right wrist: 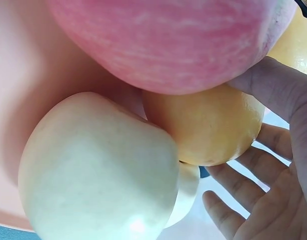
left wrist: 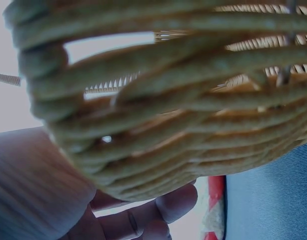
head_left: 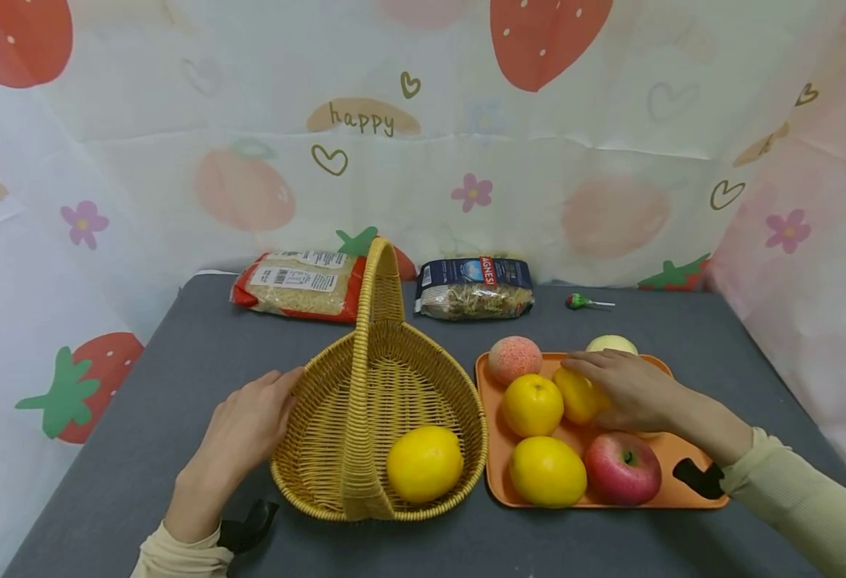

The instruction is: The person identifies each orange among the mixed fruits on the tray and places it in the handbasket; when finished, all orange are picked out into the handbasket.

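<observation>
My right hand (head_left: 628,392) curled round 1 yellow fruit (head_left: 579,399) on the orange tray (head_left: 683,491), thumb and fingers on different sides, the apple (head_left: 623,470) just nearer me. My left hand (head_left: 246,425) touched the basket (head_left: 322,449) beside it; whether it gripped, I couldn't tell.

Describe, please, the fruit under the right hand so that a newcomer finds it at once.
On the grey table, right of the wicker basket, lies an orange tray. Behind its red apple sits a yellow fruit; unlike its yellow neighbours, it is partly covered by the right hand.
</observation>
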{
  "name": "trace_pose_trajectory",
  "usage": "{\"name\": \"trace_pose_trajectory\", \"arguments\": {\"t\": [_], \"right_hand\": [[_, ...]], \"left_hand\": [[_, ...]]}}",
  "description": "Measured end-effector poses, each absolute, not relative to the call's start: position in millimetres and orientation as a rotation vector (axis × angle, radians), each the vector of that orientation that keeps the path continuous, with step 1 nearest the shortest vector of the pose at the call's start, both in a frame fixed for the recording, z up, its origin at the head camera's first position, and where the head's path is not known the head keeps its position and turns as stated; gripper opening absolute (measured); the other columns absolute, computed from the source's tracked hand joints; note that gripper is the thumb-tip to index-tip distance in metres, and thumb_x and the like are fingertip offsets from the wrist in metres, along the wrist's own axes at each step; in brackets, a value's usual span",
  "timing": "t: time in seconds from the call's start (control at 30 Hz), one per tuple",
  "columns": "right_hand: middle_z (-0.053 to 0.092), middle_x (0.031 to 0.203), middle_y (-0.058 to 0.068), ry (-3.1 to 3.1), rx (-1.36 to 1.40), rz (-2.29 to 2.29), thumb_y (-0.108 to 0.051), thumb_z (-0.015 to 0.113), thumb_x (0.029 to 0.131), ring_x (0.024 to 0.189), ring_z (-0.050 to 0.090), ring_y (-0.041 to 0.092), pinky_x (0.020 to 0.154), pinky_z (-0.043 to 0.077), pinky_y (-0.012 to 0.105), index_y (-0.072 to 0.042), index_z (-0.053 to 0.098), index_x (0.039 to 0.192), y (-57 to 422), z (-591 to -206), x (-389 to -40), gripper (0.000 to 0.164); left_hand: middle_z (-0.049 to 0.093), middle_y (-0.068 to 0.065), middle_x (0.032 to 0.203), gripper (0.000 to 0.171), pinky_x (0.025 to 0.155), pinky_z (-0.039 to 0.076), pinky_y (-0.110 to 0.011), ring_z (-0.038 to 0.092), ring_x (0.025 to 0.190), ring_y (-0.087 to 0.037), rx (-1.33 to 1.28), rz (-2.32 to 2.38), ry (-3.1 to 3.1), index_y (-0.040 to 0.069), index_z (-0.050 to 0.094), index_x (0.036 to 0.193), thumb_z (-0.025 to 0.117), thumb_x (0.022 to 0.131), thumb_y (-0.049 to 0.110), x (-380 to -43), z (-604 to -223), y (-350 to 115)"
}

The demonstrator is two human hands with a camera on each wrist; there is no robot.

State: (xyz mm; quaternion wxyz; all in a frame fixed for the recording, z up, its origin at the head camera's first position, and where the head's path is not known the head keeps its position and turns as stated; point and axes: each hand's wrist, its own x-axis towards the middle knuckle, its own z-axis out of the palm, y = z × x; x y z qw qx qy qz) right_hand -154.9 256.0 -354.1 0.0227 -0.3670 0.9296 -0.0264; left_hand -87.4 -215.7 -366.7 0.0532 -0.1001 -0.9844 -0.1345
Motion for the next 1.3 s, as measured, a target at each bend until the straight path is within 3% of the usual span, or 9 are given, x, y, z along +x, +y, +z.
{"name": "trace_pose_trajectory", "arguments": {"t": [0.37, 0.67, 0.83, 1.3], "right_hand": [[0.059, 0.134, 0.02, 2.861, -1.09, -0.166, -0.031, 0.085, 0.072, 0.12, 0.057, 0.039, 0.09, 0.052, 0.054, -0.003, 0.057, 0.132, 259, -353, -152, 0.072], [0.056, 0.138, 0.016, 2.916, -0.994, -0.237, -0.032, 0.085, 0.072, 0.123, 0.055, 0.037, 0.095, 0.049, 0.056, -0.006, 0.053, 0.137, 264, -339, -150, 0.077], [0.054, 0.139, 0.02, 2.972, -1.044, -0.255, -0.034, 0.084, 0.075, 0.124, 0.053, 0.042, 0.096, 0.046, 0.061, -0.003, 0.05, 0.139, 265, -327, -151, 0.079], [0.051, 0.143, 0.018, 3.096, -1.203, -0.425, -0.035, 0.083, 0.075, 0.127, 0.05, 0.04, 0.095, 0.048, 0.059, -0.006, 0.045, 0.145, 230, -310, -155, 0.085]], "left_hand": [[0.067, -0.015, 0.099, 0.035, 0.059, 0.052, -0.044, 0.063, 0.075, -0.026, -0.306, -0.401, -2.993, 0.001, 0.06, 0.13, 0.057, 0.096, 0.008, -88, -367, -215], [0.067, -0.016, 0.099, 0.036, 0.062, 0.053, -0.046, 0.064, 0.077, -0.028, -0.313, -0.411, -2.99, 0.0, 0.059, 0.13, 0.057, 0.096, 0.007, -88, -368, -215], [0.067, -0.017, 0.1, 0.036, 0.062, 0.053, -0.047, 0.065, 0.079, -0.03, -0.314, -0.409, -2.994, 0.0, 0.059, 0.131, 0.057, 0.096, 0.007, -88, -367, -215], [0.066, -0.017, 0.103, 0.037, 0.067, 0.054, -0.049, 0.065, 0.082, -0.029, -0.289, -0.427, -3.025, 0.001, 0.058, 0.132, 0.057, 0.096, 0.007, -89, -366, -214]]}}
